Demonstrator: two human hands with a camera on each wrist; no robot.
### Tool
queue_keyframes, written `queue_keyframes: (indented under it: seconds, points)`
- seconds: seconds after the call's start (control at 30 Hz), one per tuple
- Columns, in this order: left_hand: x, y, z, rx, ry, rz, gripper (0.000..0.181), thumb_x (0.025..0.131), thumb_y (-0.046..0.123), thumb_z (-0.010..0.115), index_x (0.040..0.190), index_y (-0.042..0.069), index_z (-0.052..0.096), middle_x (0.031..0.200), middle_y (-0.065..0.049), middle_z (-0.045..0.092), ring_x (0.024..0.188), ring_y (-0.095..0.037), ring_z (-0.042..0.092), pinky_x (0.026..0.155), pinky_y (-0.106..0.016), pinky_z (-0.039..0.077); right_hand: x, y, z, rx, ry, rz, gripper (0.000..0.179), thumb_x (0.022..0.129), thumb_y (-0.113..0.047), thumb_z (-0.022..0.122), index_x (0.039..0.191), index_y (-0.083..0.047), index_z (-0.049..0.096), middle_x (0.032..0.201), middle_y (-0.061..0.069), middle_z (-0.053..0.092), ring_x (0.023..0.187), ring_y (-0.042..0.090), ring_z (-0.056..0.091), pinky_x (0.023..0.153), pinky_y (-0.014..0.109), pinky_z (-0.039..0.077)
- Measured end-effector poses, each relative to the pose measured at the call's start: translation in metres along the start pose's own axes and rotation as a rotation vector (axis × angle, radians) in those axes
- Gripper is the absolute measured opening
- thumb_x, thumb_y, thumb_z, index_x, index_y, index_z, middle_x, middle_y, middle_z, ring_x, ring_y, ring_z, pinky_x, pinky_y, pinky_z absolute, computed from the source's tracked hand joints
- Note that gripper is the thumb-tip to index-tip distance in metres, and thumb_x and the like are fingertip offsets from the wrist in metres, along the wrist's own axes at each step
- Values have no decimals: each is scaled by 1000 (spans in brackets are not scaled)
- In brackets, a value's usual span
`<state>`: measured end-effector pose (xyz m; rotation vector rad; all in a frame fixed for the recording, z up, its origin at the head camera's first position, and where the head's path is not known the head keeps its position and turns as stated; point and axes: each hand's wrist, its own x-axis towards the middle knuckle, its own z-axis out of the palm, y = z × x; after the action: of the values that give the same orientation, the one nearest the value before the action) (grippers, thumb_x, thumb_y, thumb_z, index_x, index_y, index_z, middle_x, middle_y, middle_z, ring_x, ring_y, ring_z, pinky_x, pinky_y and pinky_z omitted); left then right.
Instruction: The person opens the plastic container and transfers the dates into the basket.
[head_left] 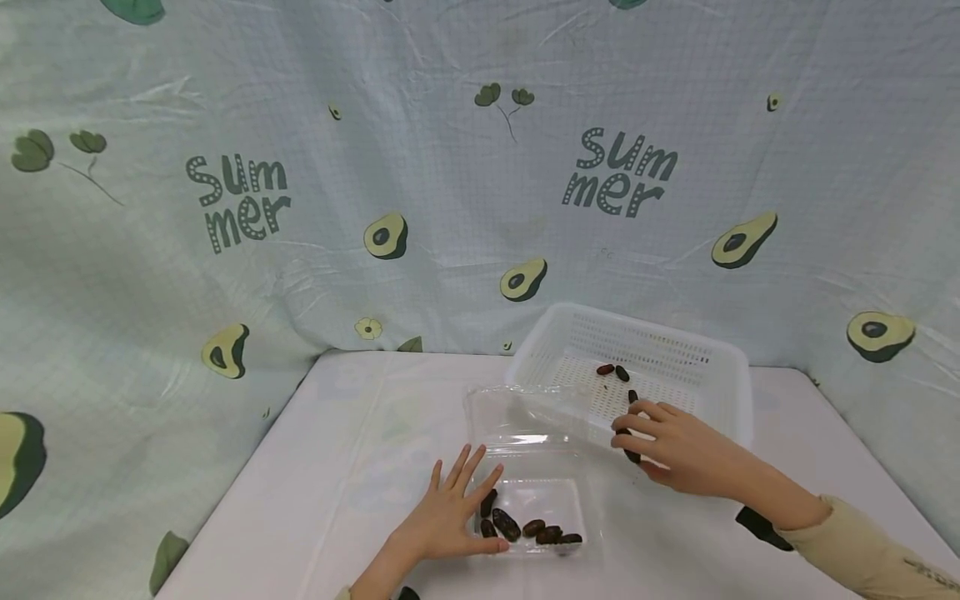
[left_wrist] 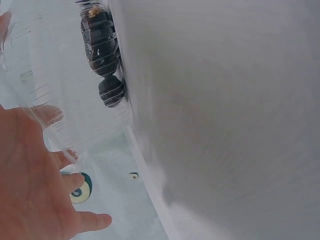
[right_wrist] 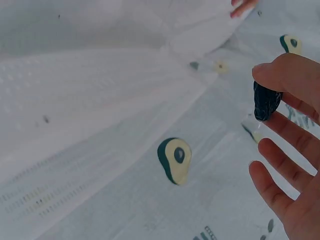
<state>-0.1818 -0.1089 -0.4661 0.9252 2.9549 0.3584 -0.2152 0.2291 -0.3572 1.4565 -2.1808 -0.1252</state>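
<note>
My right hand (head_left: 678, 450) pinches a dark, wrinkled date (right_wrist: 267, 101) between thumb and finger, over the near edge of the white perforated basket (head_left: 738, 379). In the right wrist view its other fingers are loosely spread. My left hand (head_left: 450, 512) lies with straight, spread fingers at the left side of a clear plastic clamshell box (head_left: 551, 496), touching its wall. Several dates (head_left: 507, 524) lie in the box, along its near and left sides. A few more dates (head_left: 605, 369) are on the basket floor.
The box's clear lid (head_left: 517, 417) is folded back and reaches the basket's near left side. A white-covered table (head_left: 360, 450) carries everything. Behind and beside it hangs a pale curtain (head_left: 442, 167) printed with avocados and lettering.
</note>
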Motion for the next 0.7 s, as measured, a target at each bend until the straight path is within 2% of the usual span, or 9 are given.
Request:
queue_keyframes:
  seconds: [0.1, 0.23, 0.33, 0.37, 0.43, 0.5, 0.57, 0.63, 0.7]
  points:
    - [0, 0, -1, 26, 14, 12, 90, 74, 71, 47, 144, 22, 17, 151, -12, 4, 138, -34, 5, 100, -65, 17, -3, 16, -4, -9, 33, 14, 51, 56, -14, 81, 100, -17, 57, 101, -2, 56, 91, 17, 46, 70, 32, 45]
    - [0, 2, -3, 78, 46, 25, 92, 72, 73, 46, 144, 22, 18, 150, -12, 9, 138, -31, 12, 101, -60, 21, -6, 35, -4, -20, 81, 15, 21, 84, -26, 56, 101, -14, 58, 100, 0, 58, 89, 18, 47, 70, 32, 45]
    - [1, 2, -4, 99, 68, 44, 93, 71, 74, 46, 144, 22, 18, 149, -13, 14, 136, -29, 18, 101, -57, 24, -7, 47, 1, 6, 120, 28, 39, 90, -35, 28, 100, -13, 59, 99, 1, 58, 89, 18, 47, 70, 32, 44]
    - [1, 2, -5, 101, 71, 52, 93, 71, 74, 46, 144, 23, 17, 149, -13, 14, 136, -29, 18, 101, -57, 25, -7, 51, 3, 10, 127, 36, 42, 90, -36, 26, 100, -12, 59, 99, 1, 58, 88, 18, 47, 69, 32, 44]
    - [2, 1, -5, 96, 74, 67, 93, 71, 73, 47, 144, 25, 16, 149, -13, 15, 136, -28, 18, 101, -57, 25, -8, 58, 7, 18, 133, 49, 35, 90, -34, 33, 100, -11, 59, 99, 2, 58, 89, 18, 47, 70, 32, 44]
    - [3, 0, -5, 94, 80, 83, 93, 71, 72, 49, 144, 27, 14, 149, -13, 14, 136, -28, 17, 101, -57, 25, -8, 65, 10, 16, 135, 58, 22, 85, -26, 54, 99, -10, 59, 98, 3, 58, 89, 19, 47, 70, 33, 44]
    - [4, -1, -4, 89, 87, 100, 93, 71, 72, 50, 144, 28, 13, 149, -13, 14, 137, -28, 16, 100, -58, 25, -8, 72, 13, 6, 136, 65, 30, 71, -15, 70, 98, -9, 59, 98, 4, 58, 89, 20, 48, 70, 34, 45]
    - [5, -2, -3, 83, 94, 117, 93, 71, 71, 50, 144, 28, 13, 149, -13, 14, 137, -28, 15, 100, -59, 25, -8, 78, 15, -6, 132, 73, 46, 56, -6, 77, 98, -8, 59, 97, 6, 58, 89, 21, 48, 70, 34, 45]
    - [6, -4, -2, 78, 97, 134, 92, 72, 71, 50, 144, 27, 13, 150, -12, 12, 138, -28, 12, 100, -60, 24, -7, 84, 16, -16, 137, 85, 48, 53, -5, 78, 97, -8, 59, 97, 7, 58, 89, 22, 48, 69, 35, 45]
